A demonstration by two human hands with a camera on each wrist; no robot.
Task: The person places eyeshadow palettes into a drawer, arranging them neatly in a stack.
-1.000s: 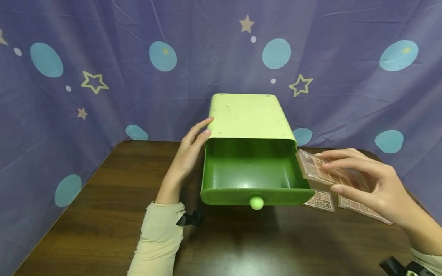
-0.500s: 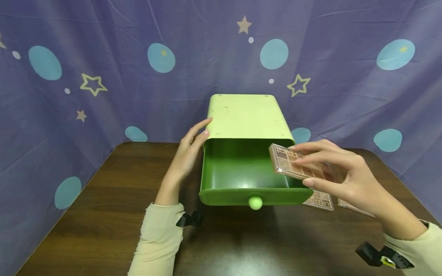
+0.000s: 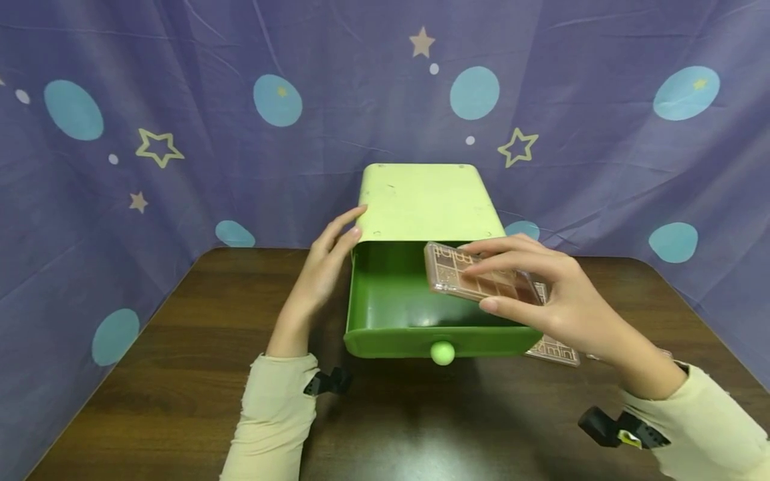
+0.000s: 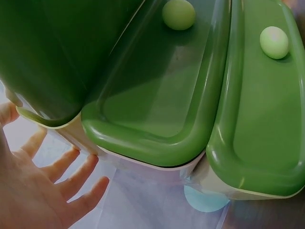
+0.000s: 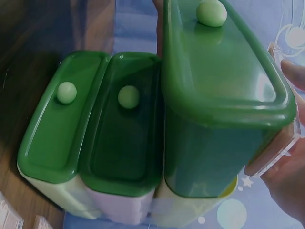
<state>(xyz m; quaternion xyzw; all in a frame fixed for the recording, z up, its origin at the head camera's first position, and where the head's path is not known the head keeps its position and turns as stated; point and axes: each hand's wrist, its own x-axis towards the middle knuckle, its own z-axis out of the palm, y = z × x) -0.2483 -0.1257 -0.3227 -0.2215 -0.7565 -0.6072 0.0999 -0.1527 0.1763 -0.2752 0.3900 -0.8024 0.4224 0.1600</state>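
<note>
Two hands at work: the left hand [image 3: 319, 270] lies with straight fingers against the side of the pale green cabinet [image 3: 424, 200]; the right hand [image 3: 541, 300] pinches a clear flat case [image 3: 475, 280] between thumb and fingers.
Case position: it hangs tilted over the right half of the open top drawer [image 3: 397, 307], above the drawer floor and not resting on anything.
Drawer: pulled well out, its round knob [image 3: 442, 353] facing the person; the wrist views show two more drawers [image 5: 119, 138] below, both pushed in.
Table: another case [image 3: 556, 349] lies just right of the drawer on the dark wooden table [image 3: 180, 387].
Risk, grip: the pinch looks light and sits at one end, so the case could tip and drop edge-first into the drawer.
Risk, rim: the case's far corner is close to the cabinet's front edge; a nudge there could knock it askew.
Risk, cabinet: the drawer overhangs far forward; if the left hand lifts away, a downward push on it could tilt the cabinet.
</note>
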